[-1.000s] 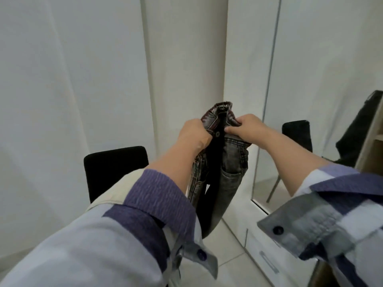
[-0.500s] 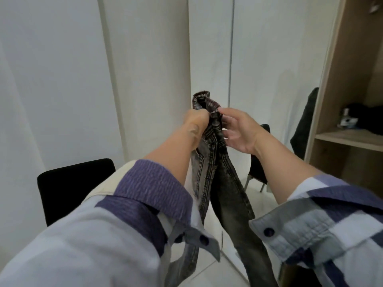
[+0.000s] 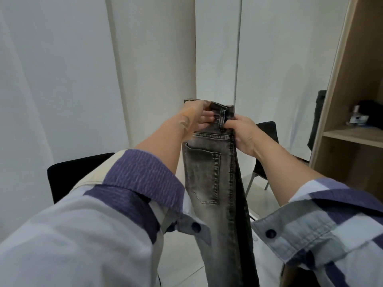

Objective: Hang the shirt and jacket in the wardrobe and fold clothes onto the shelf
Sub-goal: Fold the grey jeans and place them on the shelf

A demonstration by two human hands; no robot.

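A pair of faded grey denim jeans [image 3: 209, 175], folded lengthwise with a back pocket facing the camera, hangs in the air in front of the person. The left hand [image 3: 194, 119] grips the left end of the waistband, its fingers [image 3: 207, 118] curled over the front of the cloth. The right hand [image 3: 242, 133] pinches the right edge just under the belt loop. To the right stands an open wooden wardrobe [image 3: 342, 96], dark items lying on its light wooden shelf [image 3: 352, 137]. A black chair [image 3: 68, 175] stands behind the left sleeve.

Both hands grip waistband of grey jeans [image 3: 209, 175] – left hand [image 3: 193, 118], right hand [image 3: 242, 133] – legs hanging down.
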